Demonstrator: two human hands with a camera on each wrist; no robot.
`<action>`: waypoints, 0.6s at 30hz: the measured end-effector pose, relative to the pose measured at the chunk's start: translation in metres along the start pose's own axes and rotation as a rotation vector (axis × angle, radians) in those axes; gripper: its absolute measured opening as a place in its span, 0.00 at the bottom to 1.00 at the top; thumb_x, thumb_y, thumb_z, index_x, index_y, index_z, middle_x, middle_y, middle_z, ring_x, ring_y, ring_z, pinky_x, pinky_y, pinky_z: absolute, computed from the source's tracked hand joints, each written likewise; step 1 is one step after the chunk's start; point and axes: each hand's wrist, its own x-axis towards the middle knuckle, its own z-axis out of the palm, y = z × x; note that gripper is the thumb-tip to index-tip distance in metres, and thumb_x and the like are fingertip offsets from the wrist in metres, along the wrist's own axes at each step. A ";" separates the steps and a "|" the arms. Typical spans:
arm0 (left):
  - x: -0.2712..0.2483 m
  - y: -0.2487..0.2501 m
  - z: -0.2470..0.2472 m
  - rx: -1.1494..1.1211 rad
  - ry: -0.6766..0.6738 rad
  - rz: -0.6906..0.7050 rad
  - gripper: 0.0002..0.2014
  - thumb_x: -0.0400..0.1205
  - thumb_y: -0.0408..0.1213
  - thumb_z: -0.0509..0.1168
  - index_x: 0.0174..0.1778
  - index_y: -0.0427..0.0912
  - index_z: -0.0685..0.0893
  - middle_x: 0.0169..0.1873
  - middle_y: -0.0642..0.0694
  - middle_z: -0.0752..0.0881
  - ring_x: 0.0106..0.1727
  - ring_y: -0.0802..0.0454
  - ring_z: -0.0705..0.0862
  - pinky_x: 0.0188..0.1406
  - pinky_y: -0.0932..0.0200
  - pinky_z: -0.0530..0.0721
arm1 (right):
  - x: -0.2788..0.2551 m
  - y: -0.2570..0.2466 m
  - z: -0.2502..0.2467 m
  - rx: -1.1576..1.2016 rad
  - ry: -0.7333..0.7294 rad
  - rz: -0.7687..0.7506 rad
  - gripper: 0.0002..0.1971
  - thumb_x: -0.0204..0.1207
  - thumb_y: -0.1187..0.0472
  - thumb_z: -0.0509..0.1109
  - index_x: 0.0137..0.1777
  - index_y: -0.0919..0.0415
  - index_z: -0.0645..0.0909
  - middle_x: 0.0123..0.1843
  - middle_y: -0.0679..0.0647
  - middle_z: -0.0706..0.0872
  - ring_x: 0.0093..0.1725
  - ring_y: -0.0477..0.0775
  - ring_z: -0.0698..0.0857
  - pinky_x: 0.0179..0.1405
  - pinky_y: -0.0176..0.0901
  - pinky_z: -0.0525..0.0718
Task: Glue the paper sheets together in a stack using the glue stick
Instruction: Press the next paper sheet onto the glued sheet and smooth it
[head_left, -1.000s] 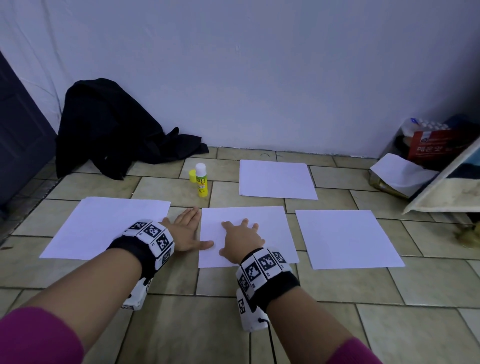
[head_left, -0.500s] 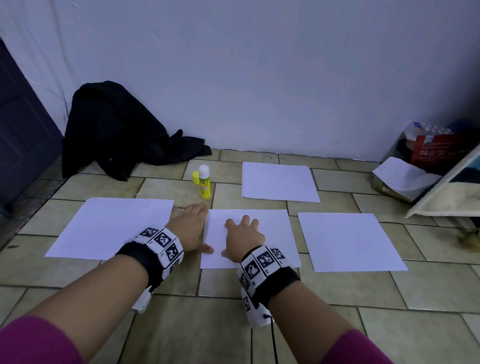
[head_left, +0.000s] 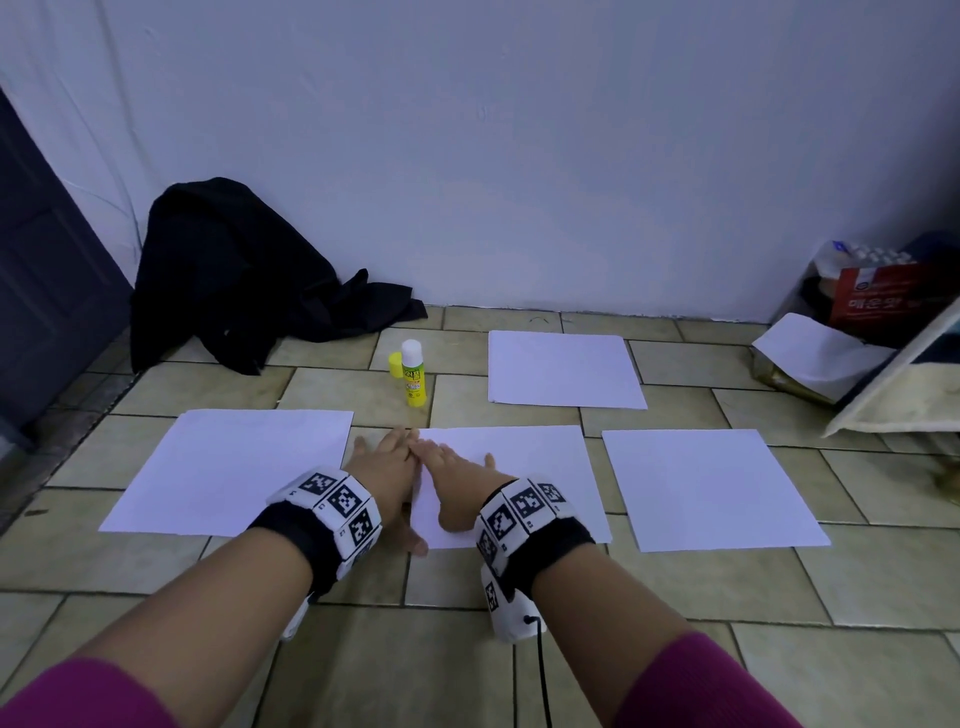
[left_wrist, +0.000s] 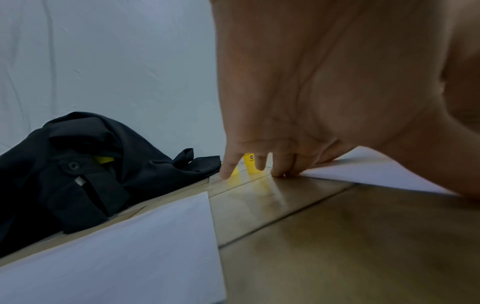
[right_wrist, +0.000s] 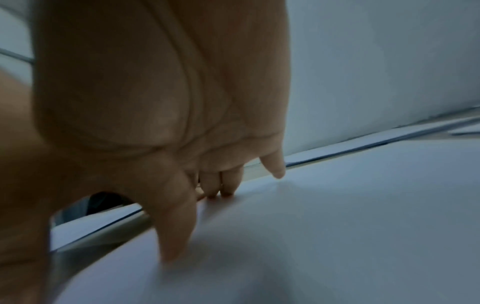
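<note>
The middle sheet (head_left: 511, 483) lay flat on the tiled floor (head_left: 467, 649), plain white and thin. It would likely be light, limp and quick to slide on the glossy tile, so it was best pinned with flat fingers and lifted by a corner or edge.

The right hand (head_left: 457, 480) rested on it near its left edge, fingers straight and fingertips down on the paper. The left hand (head_left: 387, 467) lay beside it with fingers extended, mostly on the tile, its fingertips at the sheet's far-left corner; neither hand gripped anything.

Three other white sheets lay apart: the left sheet (head_left: 234, 467), the right sheet (head_left: 706, 488) and the far sheet (head_left: 563, 369). The glue stick (head_left: 413, 374), yellow and uncapped, stood upright just beyond the hands, its cap (head_left: 396, 364) beside it.
</note>
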 end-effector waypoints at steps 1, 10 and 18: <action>0.000 -0.001 0.000 0.017 -0.004 -0.003 0.64 0.68 0.62 0.75 0.84 0.41 0.35 0.84 0.44 0.37 0.84 0.46 0.33 0.81 0.32 0.43 | -0.002 0.006 -0.004 -0.009 -0.007 0.024 0.45 0.78 0.65 0.66 0.85 0.56 0.39 0.87 0.53 0.46 0.85 0.52 0.50 0.80 0.71 0.44; 0.008 -0.011 0.010 0.027 -0.018 0.029 0.65 0.69 0.66 0.71 0.82 0.35 0.31 0.83 0.43 0.31 0.83 0.46 0.30 0.79 0.30 0.42 | -0.036 0.103 -0.022 0.155 0.099 0.370 0.51 0.69 0.38 0.74 0.84 0.53 0.47 0.82 0.51 0.65 0.79 0.58 0.67 0.81 0.66 0.46; 0.005 -0.012 0.001 0.065 0.024 -0.002 0.58 0.72 0.73 0.61 0.85 0.38 0.43 0.85 0.46 0.43 0.85 0.49 0.39 0.80 0.31 0.46 | -0.032 0.084 -0.019 -0.007 0.184 0.524 0.52 0.57 0.40 0.84 0.73 0.63 0.62 0.69 0.57 0.75 0.71 0.60 0.73 0.71 0.56 0.73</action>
